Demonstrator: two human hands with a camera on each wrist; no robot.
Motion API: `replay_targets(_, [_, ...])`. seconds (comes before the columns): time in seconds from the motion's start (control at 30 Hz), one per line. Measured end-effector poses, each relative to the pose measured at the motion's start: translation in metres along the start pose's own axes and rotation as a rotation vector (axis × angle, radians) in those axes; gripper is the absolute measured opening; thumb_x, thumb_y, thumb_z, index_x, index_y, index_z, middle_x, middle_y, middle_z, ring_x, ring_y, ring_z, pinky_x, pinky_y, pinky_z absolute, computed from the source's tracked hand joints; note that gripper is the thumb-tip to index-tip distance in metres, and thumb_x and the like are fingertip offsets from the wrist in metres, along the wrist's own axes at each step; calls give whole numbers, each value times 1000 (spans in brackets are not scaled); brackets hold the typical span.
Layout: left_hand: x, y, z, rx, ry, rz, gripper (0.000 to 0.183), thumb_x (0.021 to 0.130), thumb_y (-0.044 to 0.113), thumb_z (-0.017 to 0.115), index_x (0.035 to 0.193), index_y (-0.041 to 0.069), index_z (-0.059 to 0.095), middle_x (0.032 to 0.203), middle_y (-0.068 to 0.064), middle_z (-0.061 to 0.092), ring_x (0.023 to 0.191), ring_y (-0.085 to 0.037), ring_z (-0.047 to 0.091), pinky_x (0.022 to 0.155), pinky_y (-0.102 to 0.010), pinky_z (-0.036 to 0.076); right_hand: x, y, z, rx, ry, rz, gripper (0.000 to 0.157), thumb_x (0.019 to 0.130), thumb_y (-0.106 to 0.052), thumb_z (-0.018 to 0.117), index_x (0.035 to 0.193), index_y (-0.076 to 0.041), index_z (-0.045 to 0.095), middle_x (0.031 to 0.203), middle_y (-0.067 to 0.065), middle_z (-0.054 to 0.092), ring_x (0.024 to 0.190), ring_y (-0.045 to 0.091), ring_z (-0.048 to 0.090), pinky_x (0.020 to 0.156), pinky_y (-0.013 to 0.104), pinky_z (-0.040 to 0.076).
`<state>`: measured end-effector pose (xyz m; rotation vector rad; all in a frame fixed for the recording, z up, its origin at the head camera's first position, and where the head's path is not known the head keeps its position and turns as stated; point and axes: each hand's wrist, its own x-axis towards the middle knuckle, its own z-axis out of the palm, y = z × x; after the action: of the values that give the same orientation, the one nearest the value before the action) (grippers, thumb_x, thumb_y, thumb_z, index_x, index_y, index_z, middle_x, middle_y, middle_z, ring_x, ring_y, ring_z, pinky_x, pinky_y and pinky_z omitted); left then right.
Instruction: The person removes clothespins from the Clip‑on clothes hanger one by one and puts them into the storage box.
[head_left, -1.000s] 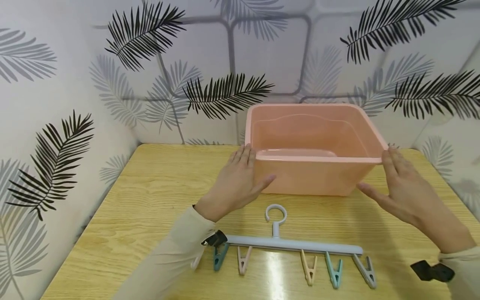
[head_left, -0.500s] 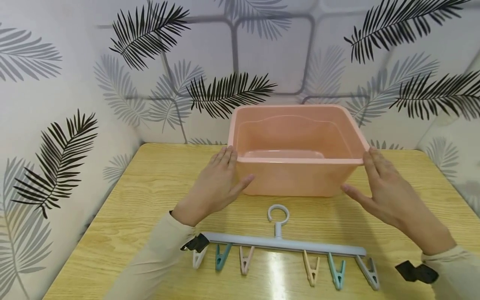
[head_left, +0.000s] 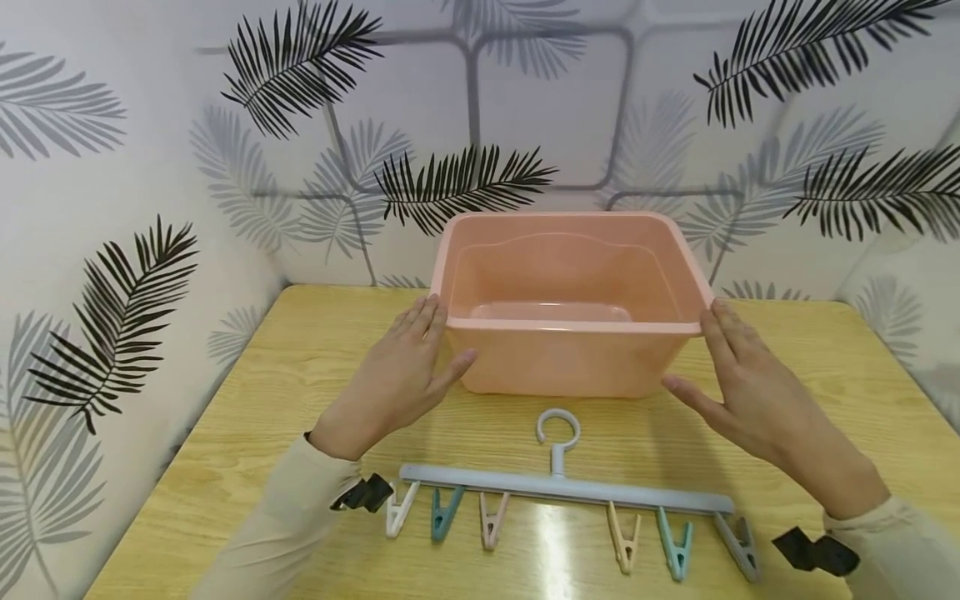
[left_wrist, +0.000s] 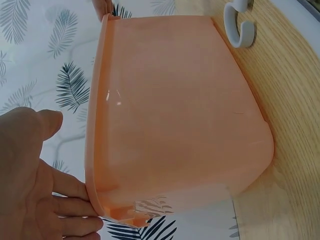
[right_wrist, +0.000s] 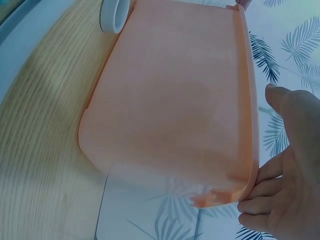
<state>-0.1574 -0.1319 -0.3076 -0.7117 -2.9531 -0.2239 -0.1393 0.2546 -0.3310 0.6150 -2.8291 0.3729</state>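
Observation:
A pink plastic basin [head_left: 562, 358], with nothing visible inside, stands near the back of the table. My left hand [head_left: 393, 371] touches its front left corner at the rim, fingers straight and thumb apart from the wall. At the front right corner my right hand [head_left: 757, 396] rests against the rim in the same way. The left wrist view shows the left fingers [left_wrist: 70, 205] against the rim's outer edge; in the right wrist view the right fingers [right_wrist: 260, 200] touch the opposite corner. Closer to me lies a pale grey clip hanger [head_left: 562, 486] with a round hook.
Several coloured clips, among them a teal clip [head_left: 447, 514] and a yellow clip [head_left: 624, 539], hang off the hanger bar toward the front. The wooden table [head_left: 247, 433] meets a leaf-patterned wall [head_left: 300, 225] behind the basin and at the sides.
The basin has slid to the left across the table, with both hands moving along at its corners. The hanger's left end, hidden behind the left arm earlier, is now visible.

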Motion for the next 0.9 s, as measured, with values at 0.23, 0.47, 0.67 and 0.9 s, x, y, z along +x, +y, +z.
replay_targets(0.23, [0, -5, 1, -56, 16, 30, 79, 101, 55, 29, 148, -8, 20, 157, -22, 13, 146, -32, 10, 116, -43, 14, -2, -2, -4, 10, 19, 8, 88, 95, -45, 58, 150, 7, 13, 157, 26, 8, 139, 50, 17, 107, 61, 23])
replay_targets(0.47, [0, -8, 3, -97, 15, 35, 81, 100, 57, 28, 149, -6, 19, 158, -20, 10, 146, -30, 9, 115, -43, 16, -3, -1, -4, 23, 14, 13, 86, 95, -44, 57, 150, 6, 14, 156, 28, 11, 139, 51, 18, 105, 63, 23])
replay_targets(0.67, [-1, -8, 5, -80, 29, 37, 80, 101, 56, 30, 149, -7, 19, 158, -21, 11, 146, -33, 12, 115, -44, 18, -4, 1, -1, 26, 20, 2, 85, 96, -42, 57, 150, 7, 14, 155, 30, 12, 138, 52, 19, 102, 66, 25])
replay_targets(0.9, [1, -8, 6, -98, 26, 36, 84, 99, 59, 29, 148, -8, 19, 157, -22, 11, 146, -32, 11, 115, -43, 15, -3, 6, 2, 43, 53, -27, 83, 96, -40, 58, 150, 5, 17, 154, 31, 16, 138, 51, 20, 101, 67, 26])
